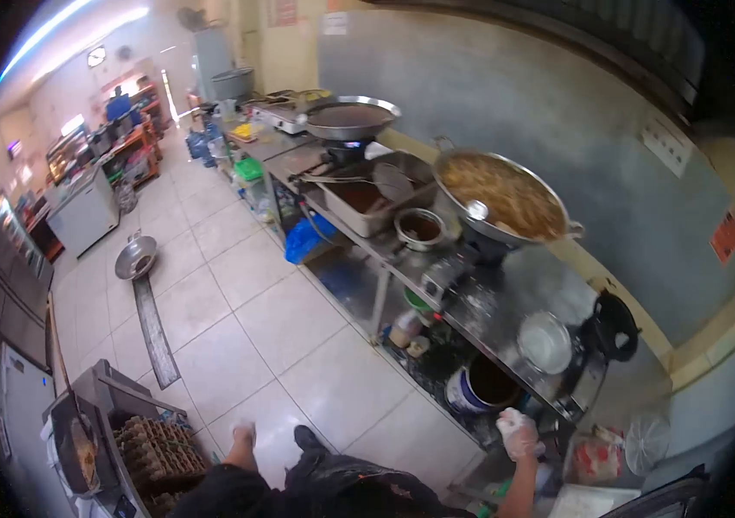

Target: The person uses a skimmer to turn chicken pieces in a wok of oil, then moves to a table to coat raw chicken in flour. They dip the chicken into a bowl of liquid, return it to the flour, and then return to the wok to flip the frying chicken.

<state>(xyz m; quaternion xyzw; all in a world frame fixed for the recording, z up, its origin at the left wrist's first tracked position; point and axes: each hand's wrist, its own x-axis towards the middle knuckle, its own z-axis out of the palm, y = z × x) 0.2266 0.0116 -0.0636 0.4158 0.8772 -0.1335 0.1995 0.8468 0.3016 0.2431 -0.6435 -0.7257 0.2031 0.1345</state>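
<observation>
My left hand (244, 433) hangs low over the tiled floor, smeared by motion, and its fingers do not show clearly. It is apart from the stacked egg trays (160, 457) to its left. My right hand (520, 434), in a clear plastic glove, is beside the front edge of the steel counter (506, 302). Its fingers look curled around something whitish that I cannot make out. Close by are a white bucket (481, 384) under the counter and a clear container with red and white contents (596, 457).
A wide pan of frying food (501, 194) sits on a burner against the wall. Along the counter are a steel tray with a strainer (376, 190), a small pot (420, 229), another wide pan (348, 118) and a pale bowl (545, 342). A metal wok (136, 257) lies on the floor.
</observation>
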